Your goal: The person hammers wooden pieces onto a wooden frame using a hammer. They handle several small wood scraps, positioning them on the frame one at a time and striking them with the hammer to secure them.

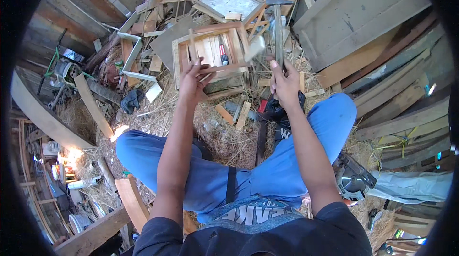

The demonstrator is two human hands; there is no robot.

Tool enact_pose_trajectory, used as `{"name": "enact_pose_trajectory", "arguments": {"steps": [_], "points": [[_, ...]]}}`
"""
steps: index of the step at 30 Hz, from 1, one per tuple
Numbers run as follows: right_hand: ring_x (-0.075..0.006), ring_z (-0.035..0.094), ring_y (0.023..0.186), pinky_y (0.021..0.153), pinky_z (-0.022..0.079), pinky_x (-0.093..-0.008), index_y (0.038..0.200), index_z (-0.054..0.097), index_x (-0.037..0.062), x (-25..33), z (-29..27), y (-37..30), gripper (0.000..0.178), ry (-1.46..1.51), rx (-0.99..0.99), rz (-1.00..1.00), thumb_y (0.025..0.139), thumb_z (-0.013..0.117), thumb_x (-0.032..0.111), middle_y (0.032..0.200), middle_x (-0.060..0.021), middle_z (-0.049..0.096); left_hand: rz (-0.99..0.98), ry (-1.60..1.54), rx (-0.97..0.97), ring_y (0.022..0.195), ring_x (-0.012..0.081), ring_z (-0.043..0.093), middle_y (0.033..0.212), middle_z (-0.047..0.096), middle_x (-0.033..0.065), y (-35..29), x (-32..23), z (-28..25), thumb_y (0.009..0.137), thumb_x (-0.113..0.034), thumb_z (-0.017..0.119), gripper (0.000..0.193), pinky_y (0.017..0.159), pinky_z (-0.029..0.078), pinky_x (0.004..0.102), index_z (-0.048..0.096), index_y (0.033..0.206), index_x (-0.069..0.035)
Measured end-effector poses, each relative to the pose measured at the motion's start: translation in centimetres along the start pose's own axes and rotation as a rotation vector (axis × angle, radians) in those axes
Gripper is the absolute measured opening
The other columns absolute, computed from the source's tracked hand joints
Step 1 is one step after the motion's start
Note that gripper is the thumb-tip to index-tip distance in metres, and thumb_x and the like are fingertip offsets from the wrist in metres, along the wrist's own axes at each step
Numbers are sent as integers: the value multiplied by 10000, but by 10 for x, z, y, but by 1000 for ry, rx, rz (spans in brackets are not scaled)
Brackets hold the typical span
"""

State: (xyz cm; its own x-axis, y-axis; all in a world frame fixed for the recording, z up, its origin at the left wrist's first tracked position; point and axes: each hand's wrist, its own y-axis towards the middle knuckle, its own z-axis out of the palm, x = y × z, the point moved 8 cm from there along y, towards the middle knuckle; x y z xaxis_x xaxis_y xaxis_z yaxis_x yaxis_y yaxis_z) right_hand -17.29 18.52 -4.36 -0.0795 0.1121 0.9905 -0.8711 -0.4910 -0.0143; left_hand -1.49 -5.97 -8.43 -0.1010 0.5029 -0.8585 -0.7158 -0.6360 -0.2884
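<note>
My left hand [192, 81] is closed on the near left corner of a small wooden frame [217, 29], which looks blurred. Beneath that frame lies a shallow wooden box [179, 64] with a slatted bottom, and inside it rests a screwdriver [224, 56] with a red and black handle. My right hand [286, 81] grips a hammer [278, 28] by its handle, with the head pointing away from me. Between the frame and the hammer a pale block [255, 49] is smeared by motion; what holds it up cannot be made out.
Offcuts [243, 115] and straw cover the ground between my knees, near a dark cloth item [282, 110]. A framed board [227, 1] lies beyond the box. Large panels [358, 16] lean at right, and a circular saw [353, 182] sits beside my right thigh. Planks [93, 105] stand at left.
</note>
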Motion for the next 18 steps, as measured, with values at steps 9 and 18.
{"name": "enact_pose_trajectory", "arguments": {"steps": [9, 18], "points": [[-139, 549, 520, 517, 453, -318, 1049, 702, -19, -45, 39, 31, 244, -331, 4, -50, 956, 672, 204, 628, -74, 597, 188, -58, -328, 972, 298, 681, 1037, 637, 127, -7, -38, -141, 1053, -227, 512, 333, 921, 603, 494, 564, 1299, -7], [-401, 664, 837, 784, 514, -449, 1036, 736, -26, -67, 65, 37, 287, -752, -69, -302, 836, 761, 180, 876, -224, 679, 215, -192, -510, 1005, 306, 661, 1076, 629, 138, -17, -25, -212, 1055, -272, 512, 323, 924, 590, 504, 567, 1267, -34]]}}
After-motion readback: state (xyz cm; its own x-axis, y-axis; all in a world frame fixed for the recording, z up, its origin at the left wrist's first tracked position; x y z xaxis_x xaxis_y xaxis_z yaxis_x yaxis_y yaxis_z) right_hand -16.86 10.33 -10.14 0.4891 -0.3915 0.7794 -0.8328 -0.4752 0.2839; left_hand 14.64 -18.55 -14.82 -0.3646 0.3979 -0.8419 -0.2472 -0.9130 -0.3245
